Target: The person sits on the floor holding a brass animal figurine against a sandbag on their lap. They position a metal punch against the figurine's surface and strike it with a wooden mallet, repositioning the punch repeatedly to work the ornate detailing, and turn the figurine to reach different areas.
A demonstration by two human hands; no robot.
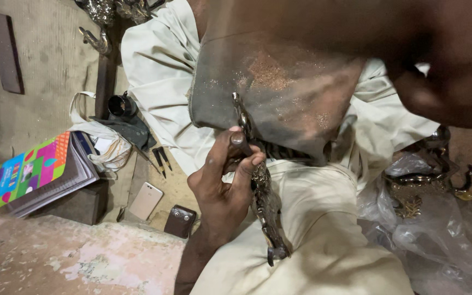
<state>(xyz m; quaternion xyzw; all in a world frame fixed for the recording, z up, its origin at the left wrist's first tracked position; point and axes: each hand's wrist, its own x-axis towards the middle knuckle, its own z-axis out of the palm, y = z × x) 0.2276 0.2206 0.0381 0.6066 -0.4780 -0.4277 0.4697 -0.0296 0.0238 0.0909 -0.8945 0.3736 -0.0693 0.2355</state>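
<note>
One hand (222,186) is clearly in view, the left one, rising from the lower edge of the picture over the person's lap. Its fingers (247,164) are closed around one long ornate metal piece (260,191), with the thumb pressed on the upper part. This piece lies across the cream-coloured trousers (323,229). Its long axis runs almost straight away from the person, a little tilted — the near end points down toward the lower edge, the far end goes up onto a dark dusty cloth (279,82) spread on the knee. The right arm (443,65) crosses the upper right corner, blurred; its hand is outside the picture, so I cannot tell if those fingers are open or closed.

On the floor to the left lie one white phone (146,200), one small brown leather case (180,220) and one colourful book (25,172). To the right, on clear plastic sheet (427,235), rest several brass pieces — one is a brass bird shape (471,186).
</note>
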